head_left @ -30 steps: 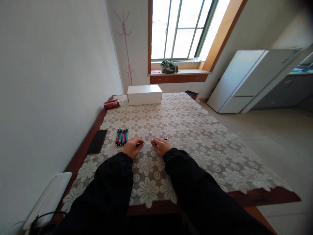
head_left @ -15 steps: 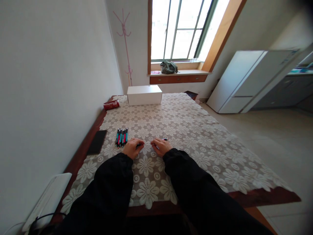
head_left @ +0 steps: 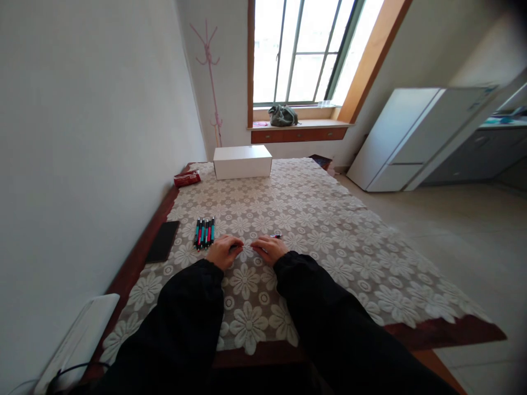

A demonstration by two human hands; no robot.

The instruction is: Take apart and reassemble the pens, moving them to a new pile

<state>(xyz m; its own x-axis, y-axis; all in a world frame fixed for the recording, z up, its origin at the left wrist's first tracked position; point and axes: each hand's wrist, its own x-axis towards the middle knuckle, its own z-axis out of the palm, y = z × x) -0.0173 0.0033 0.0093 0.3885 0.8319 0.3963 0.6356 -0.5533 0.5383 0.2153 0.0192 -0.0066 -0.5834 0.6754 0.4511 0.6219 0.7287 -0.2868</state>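
My left hand and my right hand rest close together on a lace tablecloth with a flower pattern. Both are closed around small pen parts. A dark pen piece sticks out of my left fingers toward the middle. A dark pen end pokes out beyond my right hand. A row of several pens in teal, red and black lies just beyond my left hand. Black sleeves cover both arms.
A black phone lies at the left table edge. A white box and a red packet stand at the far end. A white device with a cable sits near left. A white fridge stands to the right.
My two hands have drawn slightly closer together. The view has tilted a little; the pens and box have not moved.
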